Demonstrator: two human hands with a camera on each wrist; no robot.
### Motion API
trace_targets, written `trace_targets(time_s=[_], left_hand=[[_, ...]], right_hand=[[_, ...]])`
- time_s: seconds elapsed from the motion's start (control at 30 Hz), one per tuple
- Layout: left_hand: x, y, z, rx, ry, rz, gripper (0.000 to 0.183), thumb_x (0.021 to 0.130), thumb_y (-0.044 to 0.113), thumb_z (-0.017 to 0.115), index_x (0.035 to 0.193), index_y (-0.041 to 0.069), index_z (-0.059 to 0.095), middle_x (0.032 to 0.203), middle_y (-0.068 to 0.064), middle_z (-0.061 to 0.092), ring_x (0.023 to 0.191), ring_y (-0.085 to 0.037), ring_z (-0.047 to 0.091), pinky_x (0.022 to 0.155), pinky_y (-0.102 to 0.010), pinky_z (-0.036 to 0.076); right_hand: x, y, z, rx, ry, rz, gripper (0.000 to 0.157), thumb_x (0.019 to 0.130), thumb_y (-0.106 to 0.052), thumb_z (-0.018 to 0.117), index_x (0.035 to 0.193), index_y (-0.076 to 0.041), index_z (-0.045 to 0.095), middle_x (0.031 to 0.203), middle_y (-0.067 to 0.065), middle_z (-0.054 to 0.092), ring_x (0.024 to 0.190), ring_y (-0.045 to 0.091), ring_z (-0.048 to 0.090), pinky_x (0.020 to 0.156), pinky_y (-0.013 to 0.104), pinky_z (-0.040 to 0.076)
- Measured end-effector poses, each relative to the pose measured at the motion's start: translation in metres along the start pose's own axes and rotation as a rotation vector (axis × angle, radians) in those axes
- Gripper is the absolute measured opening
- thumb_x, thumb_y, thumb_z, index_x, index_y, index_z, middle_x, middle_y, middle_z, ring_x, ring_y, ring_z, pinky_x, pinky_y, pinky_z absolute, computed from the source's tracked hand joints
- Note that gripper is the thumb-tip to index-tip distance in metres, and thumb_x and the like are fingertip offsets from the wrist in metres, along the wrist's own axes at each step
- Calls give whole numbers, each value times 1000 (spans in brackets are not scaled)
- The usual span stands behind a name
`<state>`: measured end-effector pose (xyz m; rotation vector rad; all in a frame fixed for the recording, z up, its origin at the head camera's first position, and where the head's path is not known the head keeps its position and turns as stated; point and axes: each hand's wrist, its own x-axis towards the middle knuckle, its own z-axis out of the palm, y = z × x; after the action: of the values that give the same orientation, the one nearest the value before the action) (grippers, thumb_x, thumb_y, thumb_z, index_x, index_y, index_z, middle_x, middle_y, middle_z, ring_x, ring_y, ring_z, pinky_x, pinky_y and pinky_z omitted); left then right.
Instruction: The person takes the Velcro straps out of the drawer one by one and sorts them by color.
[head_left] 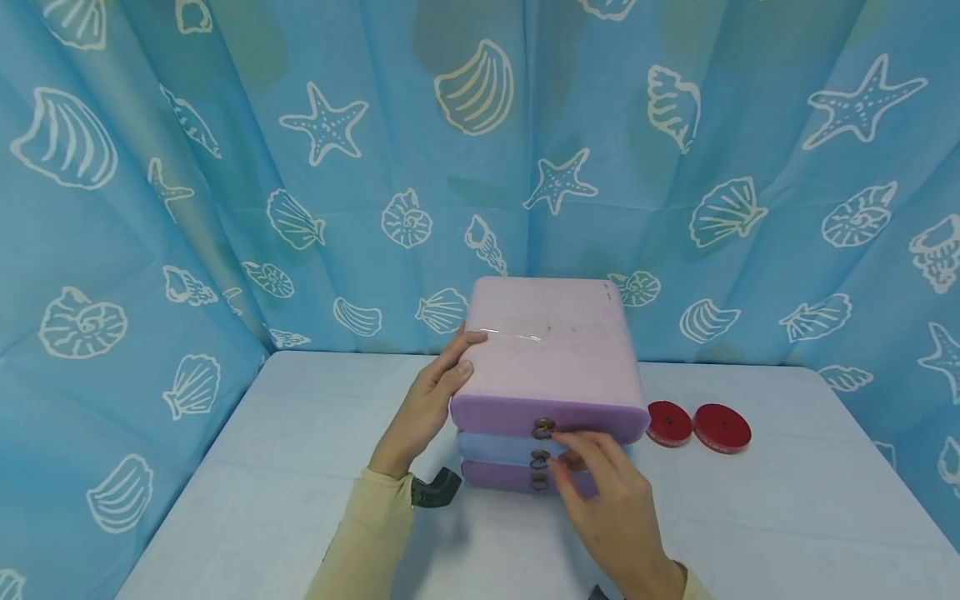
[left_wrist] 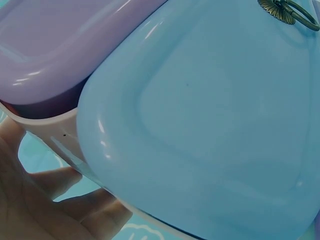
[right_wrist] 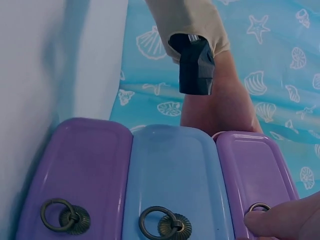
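A pink box [head_left: 555,333] has three stacked drawers: a purple top drawer [head_left: 502,417], a blue middle drawer [head_left: 487,447] and a purple bottom drawer [head_left: 487,475]. Each front bears a bronze ring pull. My left hand [head_left: 431,396] rests along the box's left side, fingers spread, thumb by the top edge. My right hand [head_left: 615,500] is in front of the drawers, index fingertip at the top drawer's ring pull [head_left: 543,429] and thumb apart below it. In the right wrist view a fingertip [right_wrist: 257,222] covers part of that ring.
Two flat red round spools [head_left: 722,428] lie to the right of the box on the white table [head_left: 810,500]. A blue curtain [head_left: 405,275] with white shell prints hangs behind and around it. Black mounts [head_left: 437,488] sit at both wrists.
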<state>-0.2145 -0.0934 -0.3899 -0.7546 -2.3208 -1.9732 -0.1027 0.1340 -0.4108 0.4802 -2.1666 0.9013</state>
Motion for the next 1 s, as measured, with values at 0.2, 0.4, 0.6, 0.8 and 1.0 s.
trace_targets(time_s=[0.2,0.4,0.6,0.8,1.0], left_hand=[[0,1,0,1,4,-4,40,108,34,43,147,26,50,166,9,16,152,-11,11,121,-51,15],[0,1,1,9,2,-9,40,108,35,43,147,28,50,167,9,16,152,-10,10,120,-54,15],[0,2,2,17,-2,-9,40,108,36,42,147,30,50,167,5,15,152,-11,10,120,-56,15],[0,3,2,14,1,-15,40,108,37,43,147,30,50,167,5,14,152,-11,9,120,-57,15],[-1,3,1,12,14,-16,41,108,35,43,147,27,50,167,5,16,153,-12,10,120,-56,15]], right_hand=[[-4,3,2,31,-25,22,40,69,7,87,105,-5,72,98,0,69,76,6,67,68,18,55],[-9,7,5,28,-35,36,34,71,5,87,100,-6,73,93,-1,72,74,5,66,67,17,54],[-12,9,8,-7,-67,85,32,71,2,88,97,-7,74,87,-1,73,72,2,65,61,19,53],[-13,9,11,-20,-115,150,31,72,1,88,97,-9,74,87,-2,72,72,4,64,59,21,54],[-15,11,14,-16,-116,148,30,72,2,88,96,-9,73,83,-3,72,69,1,61,58,19,52]])
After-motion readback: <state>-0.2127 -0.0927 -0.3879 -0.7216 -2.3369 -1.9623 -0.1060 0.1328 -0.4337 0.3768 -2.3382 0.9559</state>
